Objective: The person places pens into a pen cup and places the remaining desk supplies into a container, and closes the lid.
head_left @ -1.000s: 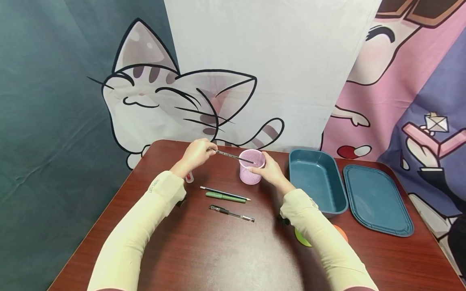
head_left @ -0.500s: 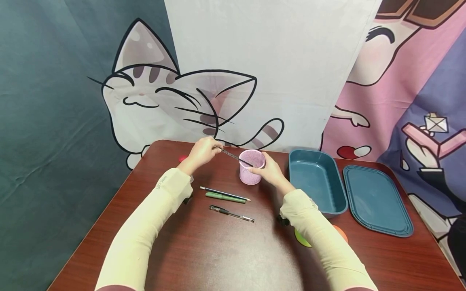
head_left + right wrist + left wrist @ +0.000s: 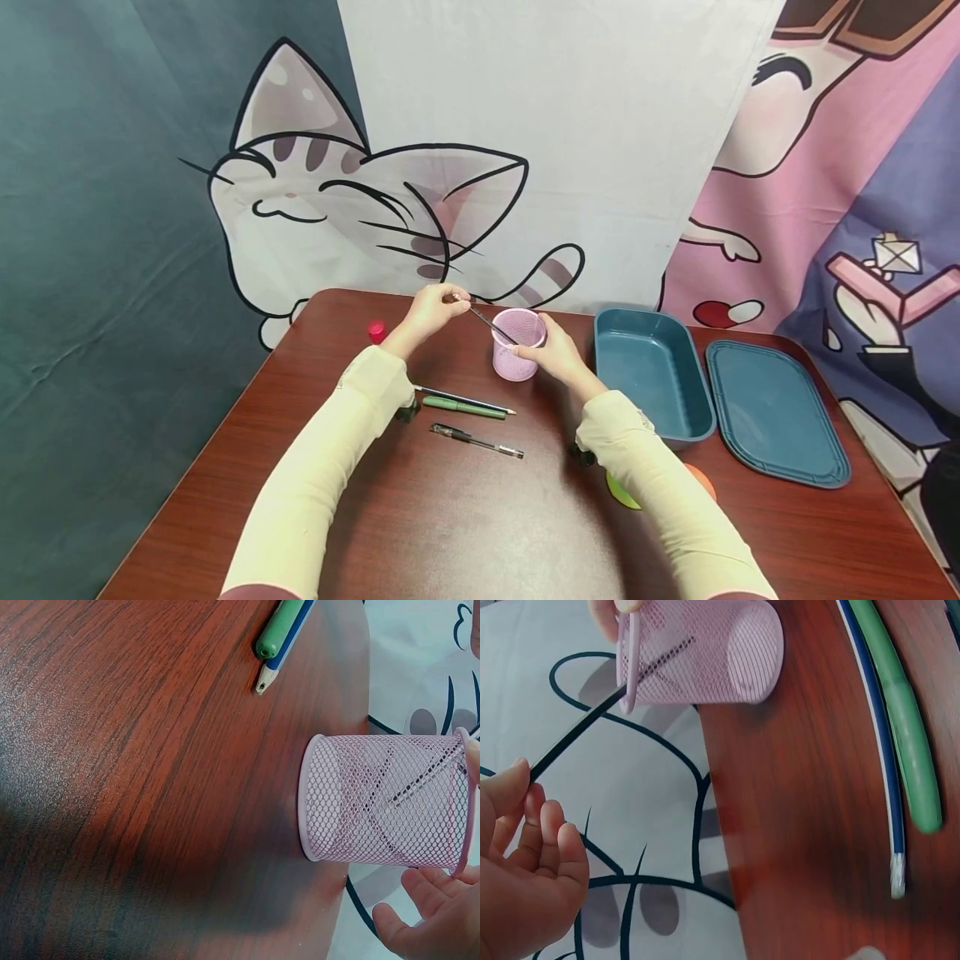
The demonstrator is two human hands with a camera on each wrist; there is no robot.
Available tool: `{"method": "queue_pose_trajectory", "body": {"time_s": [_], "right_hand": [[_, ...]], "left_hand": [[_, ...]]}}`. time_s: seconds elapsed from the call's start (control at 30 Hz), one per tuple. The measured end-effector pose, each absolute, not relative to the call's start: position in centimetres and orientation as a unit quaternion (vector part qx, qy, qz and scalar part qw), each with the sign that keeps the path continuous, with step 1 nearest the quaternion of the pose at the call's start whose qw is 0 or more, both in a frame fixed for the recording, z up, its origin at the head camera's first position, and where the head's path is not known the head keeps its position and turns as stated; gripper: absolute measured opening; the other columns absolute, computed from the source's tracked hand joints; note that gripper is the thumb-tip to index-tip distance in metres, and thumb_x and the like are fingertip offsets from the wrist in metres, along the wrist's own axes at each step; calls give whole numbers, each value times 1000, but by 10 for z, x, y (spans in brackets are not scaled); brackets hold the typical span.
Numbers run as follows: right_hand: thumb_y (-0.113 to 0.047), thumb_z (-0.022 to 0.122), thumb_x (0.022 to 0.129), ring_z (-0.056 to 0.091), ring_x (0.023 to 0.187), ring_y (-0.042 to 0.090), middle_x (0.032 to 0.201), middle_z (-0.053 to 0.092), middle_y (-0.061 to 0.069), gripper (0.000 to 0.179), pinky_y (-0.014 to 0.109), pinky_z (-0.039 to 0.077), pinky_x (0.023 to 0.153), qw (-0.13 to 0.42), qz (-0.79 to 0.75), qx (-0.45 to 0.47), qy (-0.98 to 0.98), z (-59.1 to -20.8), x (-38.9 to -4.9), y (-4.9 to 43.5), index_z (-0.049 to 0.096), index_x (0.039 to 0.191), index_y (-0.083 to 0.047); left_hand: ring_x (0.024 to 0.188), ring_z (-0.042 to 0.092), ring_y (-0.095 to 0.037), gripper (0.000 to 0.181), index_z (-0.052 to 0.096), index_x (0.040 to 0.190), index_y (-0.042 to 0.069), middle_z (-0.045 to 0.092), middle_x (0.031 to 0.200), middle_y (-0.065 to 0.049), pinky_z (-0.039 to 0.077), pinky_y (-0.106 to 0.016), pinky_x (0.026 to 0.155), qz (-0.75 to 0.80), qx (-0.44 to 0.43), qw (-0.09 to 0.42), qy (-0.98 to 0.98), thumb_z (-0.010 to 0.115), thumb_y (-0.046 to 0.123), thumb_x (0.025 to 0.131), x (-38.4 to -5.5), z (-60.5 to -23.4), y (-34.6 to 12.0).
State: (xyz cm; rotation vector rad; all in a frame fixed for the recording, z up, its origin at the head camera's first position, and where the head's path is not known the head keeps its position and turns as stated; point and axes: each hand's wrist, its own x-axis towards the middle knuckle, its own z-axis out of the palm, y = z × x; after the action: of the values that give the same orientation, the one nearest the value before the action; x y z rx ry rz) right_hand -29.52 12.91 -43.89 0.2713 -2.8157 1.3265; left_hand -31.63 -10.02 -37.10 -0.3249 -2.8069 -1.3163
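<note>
Aloft, left hand (image 3: 437, 310) pinches tilted stick (image 3: 577, 736) | right hand (image 3: 558, 350) wraps mesh cup (image 3: 516, 367)

pink mesh cup (image 3: 513, 367), standing upright, slim dark stick (image 3: 577, 733), tilted, lower end inside the cup

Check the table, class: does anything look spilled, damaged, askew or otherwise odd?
Nothing stands out. The cup stands upright in the right hand; the stick slants into it, but the left hand holds it. The pencil, green pen and black pen lie flat, and the lid lies beside the box. No spill or damage shows.
</note>
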Motion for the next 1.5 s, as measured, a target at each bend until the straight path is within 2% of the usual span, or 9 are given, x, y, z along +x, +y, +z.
{"method": "queue_pose_trajectory", "body": {"time_s": [0.2, 0.43, 0.67, 0.87, 1.1, 1.3, 1.5], "right_hand": [[-34, 73, 68, 47, 112, 28, 121, 50, 15, 76, 43, 37, 95, 6, 426, 83, -901, -440, -296, 128, 36, 130, -7], [-34, 73, 68, 48, 110, 27, 120, 51, 14, 75, 42, 37, 95, 7, 429, 86, -899, -440, -298, 128, 38, 128, -7], [-34, 73, 68, 49, 107, 28, 116, 53, 15, 72, 42, 38, 92, 12, 434, 95, -896, -440, -298, 127, 40, 126, -6], [-32, 73, 68, 49, 108, 28, 117, 53, 14, 72, 43, 39, 93, 10, 432, 91, -897, -440, -297, 127, 39, 126, -6], [-33, 73, 68, 48, 110, 28, 119, 52, 14, 74, 42, 37, 94, 8, 430, 89, -898, -440, -297, 127, 38, 128, -6], [-33, 73, 68, 48, 111, 28, 120, 51, 15, 75, 42, 37, 95, 11, 424, 90, -901, -438, -295, 127, 37, 128, -5], [-33, 73, 68, 49, 110, 28, 118, 53, 15, 73, 42, 37, 94, 13, 423, 89, -902, -438, -294, 128, 39, 127, -6]], "left_hand": [[81, 53, -16, 17, 64, 95, 5, 63, 92, -10, 40, -22, 70, -456, -77, 13, -886, 60, 16, 82, -319, -378, -93], [88, 54, -17, 19, 64, 96, 4, 63, 101, -10, 42, -25, 77, -487, -44, 6, -872, 59, 17, 83, -321, -387, -86], [90, 54, -18, 19, 64, 95, 6, 63, 98, -9, 43, -28, 79, -483, -32, 2, -875, 59, 21, 83, -322, -395, -80], [95, 55, -19, 23, 62, 102, 6, 62, 101, -10, 44, -30, 82, -504, -30, -4, -863, 60, 21, 83, -322, -400, -76], [92, 56, -22, 44, 49, 121, 8, 63, 96, -14, 43, -30, 80, -503, -26, -12, -864, 61, 22, 82, -316, -407, -78], [97, 56, -24, 46, 48, 123, 8, 64, 97, -12, 40, -36, 88, -465, -34, -24, -884, 61, 24, 82, -305, -414, -88], [94, 57, -24, 47, 47, 123, 7, 64, 96, -12, 42, -38, 86, -437, -56, -26, -897, 61, 24, 82, -294, -418, -100]]}}
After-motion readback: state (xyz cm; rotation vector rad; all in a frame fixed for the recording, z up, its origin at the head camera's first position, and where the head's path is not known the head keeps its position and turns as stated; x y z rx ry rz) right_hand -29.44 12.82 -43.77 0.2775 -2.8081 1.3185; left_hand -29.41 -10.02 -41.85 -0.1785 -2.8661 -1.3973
